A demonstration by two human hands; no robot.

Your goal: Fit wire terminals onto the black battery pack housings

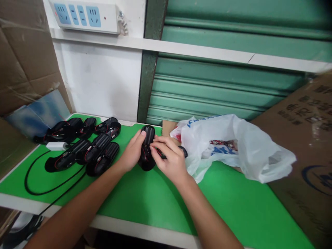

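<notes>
A black oval device (147, 162) with a ribbed upper part and thin red wires stands out against the green mat in the middle. Wrapped round its left side, my left hand (133, 151) holds it with the thumb on the ribbed part. My right hand (169, 156) is on the device's right side, its thumb and fingertips pinched near the wires at mid-length; what lies between the fingertips is too small to make out. Behind my right hand, part of another black piece (183, 151) shows beside the plastic bag.
Several similar black devices (97, 148) lie at the left, near a white connector (57, 146) and black cable (35, 193). A white plastic bag (259, 155) rests at the right. Cardboard (298, 145) flanks the green mat (145, 204); a power strip (109, 17) is above.
</notes>
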